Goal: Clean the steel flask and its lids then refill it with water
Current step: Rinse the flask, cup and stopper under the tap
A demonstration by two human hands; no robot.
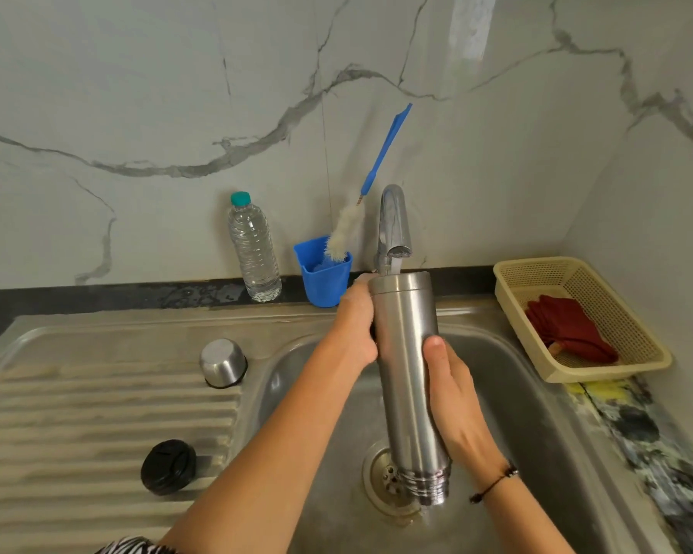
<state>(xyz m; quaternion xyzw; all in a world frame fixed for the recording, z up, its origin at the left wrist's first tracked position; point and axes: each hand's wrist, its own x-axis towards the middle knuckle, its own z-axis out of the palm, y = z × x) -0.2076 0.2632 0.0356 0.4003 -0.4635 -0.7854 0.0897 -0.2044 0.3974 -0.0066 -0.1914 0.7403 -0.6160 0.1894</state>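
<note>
The steel flask point(407, 353) is upside down over the sink basin point(329, 453), its threaded mouth pointing at the drain and its base right under the tap point(395, 221), from which water runs. My left hand point(355, 325) grips the flask's upper part from the left. My right hand point(455, 397) grips its middle from the right, thumb on the front. The steel cup lid point(223, 363) stands upside down on the ribbed drainboard. The black inner lid point(168, 467) lies nearer me on the same drainboard.
A blue cup point(325, 279) with a blue-handled bottle brush point(347, 233) stands behind the sink beside a plastic water bottle point(253, 249). A cream basket point(577, 317) holding a red cloth point(569, 329) sits on the right counter. The marble wall is close behind.
</note>
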